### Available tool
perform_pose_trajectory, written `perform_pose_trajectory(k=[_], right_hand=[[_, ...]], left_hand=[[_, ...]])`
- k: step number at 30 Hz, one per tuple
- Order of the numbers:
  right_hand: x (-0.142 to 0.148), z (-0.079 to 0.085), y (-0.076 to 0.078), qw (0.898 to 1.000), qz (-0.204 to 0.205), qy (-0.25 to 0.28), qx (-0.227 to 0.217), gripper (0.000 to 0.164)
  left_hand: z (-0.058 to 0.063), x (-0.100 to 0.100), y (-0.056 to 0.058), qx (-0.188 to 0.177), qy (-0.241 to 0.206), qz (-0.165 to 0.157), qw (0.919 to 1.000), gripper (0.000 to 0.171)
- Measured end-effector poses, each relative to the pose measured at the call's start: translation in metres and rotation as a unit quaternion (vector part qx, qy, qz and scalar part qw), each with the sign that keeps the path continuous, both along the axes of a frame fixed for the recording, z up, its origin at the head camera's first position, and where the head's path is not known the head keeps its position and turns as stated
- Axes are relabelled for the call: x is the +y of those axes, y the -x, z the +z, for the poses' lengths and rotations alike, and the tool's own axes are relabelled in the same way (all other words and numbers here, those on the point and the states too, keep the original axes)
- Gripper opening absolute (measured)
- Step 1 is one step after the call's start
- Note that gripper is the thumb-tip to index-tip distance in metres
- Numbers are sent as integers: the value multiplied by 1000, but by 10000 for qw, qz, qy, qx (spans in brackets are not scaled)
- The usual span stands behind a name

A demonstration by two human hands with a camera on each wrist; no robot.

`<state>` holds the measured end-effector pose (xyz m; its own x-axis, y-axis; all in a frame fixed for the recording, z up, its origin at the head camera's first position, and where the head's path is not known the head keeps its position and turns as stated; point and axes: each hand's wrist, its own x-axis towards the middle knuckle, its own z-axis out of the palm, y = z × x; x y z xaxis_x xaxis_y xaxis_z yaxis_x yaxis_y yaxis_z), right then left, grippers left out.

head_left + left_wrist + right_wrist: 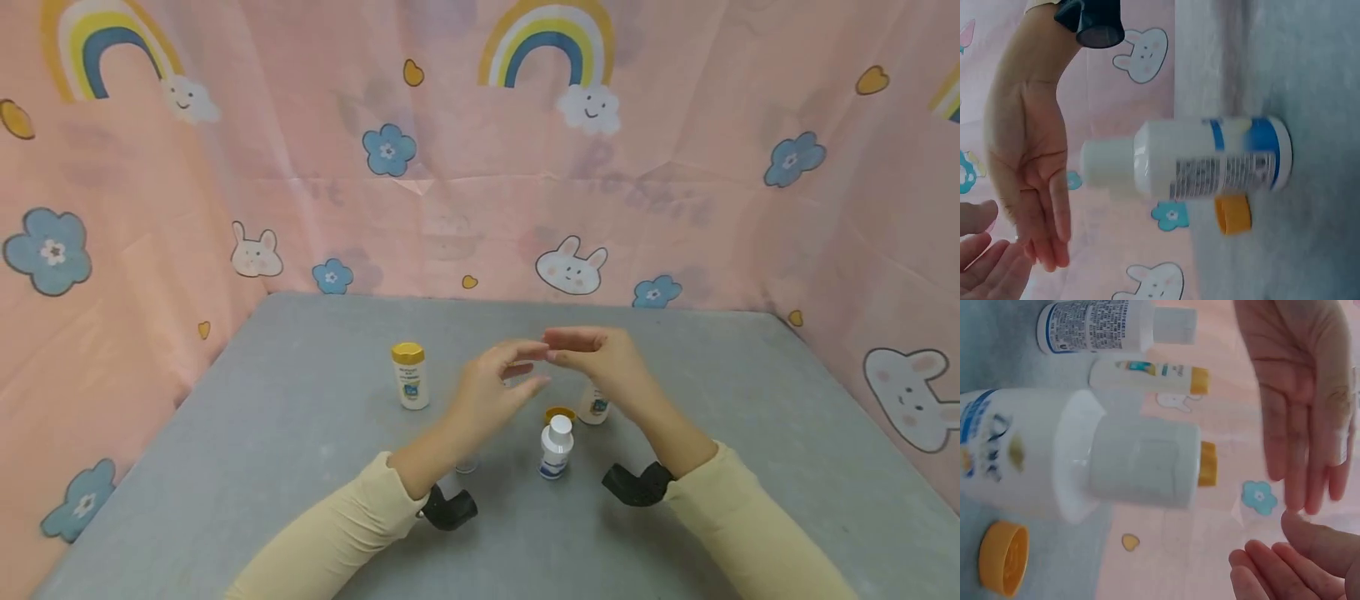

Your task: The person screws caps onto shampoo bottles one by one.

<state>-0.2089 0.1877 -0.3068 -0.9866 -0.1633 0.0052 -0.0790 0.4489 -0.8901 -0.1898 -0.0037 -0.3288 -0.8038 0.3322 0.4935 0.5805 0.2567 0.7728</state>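
Both hands are raised above the grey table with their fingertips close together; I cannot tell for certain whether they touch. My left hand point(487, 387) has loosely bent fingers and nothing in its grasp. Opposite it, my right hand point(611, 362) also holds nothing, its palm showing in the left wrist view. Below them a white bottle with a white cap point(555, 454) stands upright. A loose gold cap point(560, 412) lies behind it. Partly behind my right hand stands another white bottle point(595, 408). My left forearm hides most of a further bottle point(467, 465).
A white bottle with a gold cap point(410, 383) stands upright left of the hands. Black wrist cameras point(450, 510) hang under both wrists. A pink patterned curtain point(450, 225) rises behind the table point(315, 433) and along its sides.
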Motion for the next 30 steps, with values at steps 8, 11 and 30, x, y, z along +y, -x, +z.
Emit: perform_pose_trajectory(k=[8,11,30], right_hand=[[35,2,-14,9970,-708,104,284,58],[48,2,-16,9937,-1068,135,318,66],[73,-41,-5,9951,-678,-178,-695,77]], left_hand=[[-13,25,0,-176,-63,499,9986,33],[-18,32,1,-511,140,479,9974,38],[-52,54,25,-2303,493,380,9711,40]])
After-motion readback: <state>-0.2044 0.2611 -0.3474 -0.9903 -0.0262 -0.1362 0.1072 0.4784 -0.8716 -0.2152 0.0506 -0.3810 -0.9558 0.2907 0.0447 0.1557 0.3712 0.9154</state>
